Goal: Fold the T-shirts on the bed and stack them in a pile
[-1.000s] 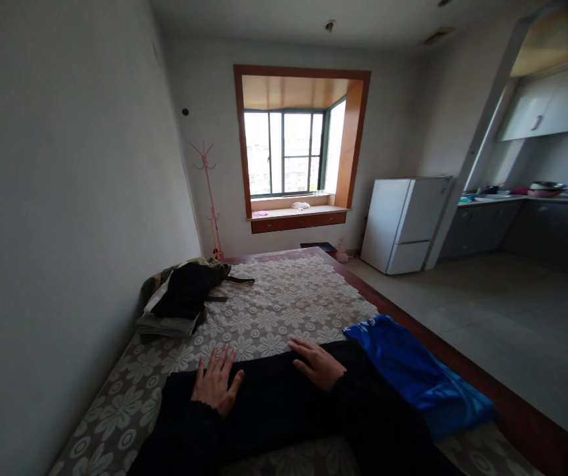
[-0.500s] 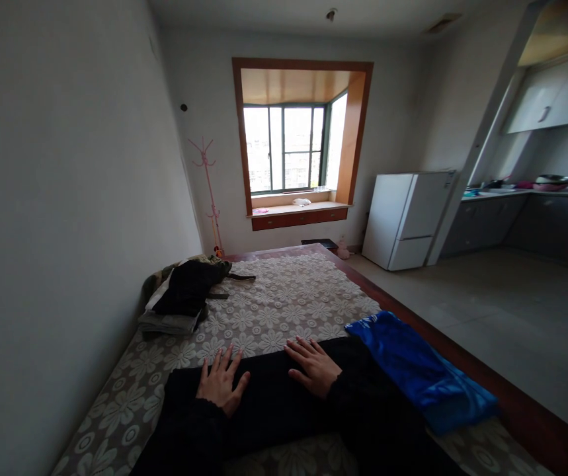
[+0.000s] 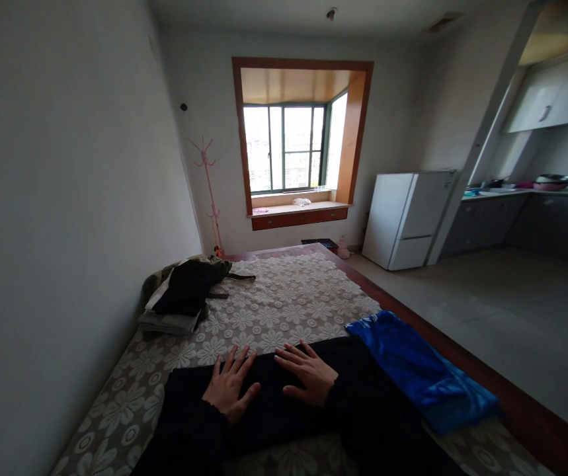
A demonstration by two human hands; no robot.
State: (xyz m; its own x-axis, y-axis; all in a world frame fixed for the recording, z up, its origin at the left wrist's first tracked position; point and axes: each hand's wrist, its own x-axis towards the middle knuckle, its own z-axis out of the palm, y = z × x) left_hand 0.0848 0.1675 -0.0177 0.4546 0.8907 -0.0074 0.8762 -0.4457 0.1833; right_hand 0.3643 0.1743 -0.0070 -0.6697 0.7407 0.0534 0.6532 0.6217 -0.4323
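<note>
Folded black garment lies on floral bedspread. Left hand and right hand rest atop garment, fingers spread, grasping nothing. Likely light, soft, limp; best gripped at both ends.

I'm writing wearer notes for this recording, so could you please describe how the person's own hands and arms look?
The left hand and right hand are bare, with no gloves, rings or watch visible. The left sleeve and right sleeve are long and near-black, reaching the wrists. Fabric and markings are too dark to tell.
</note>
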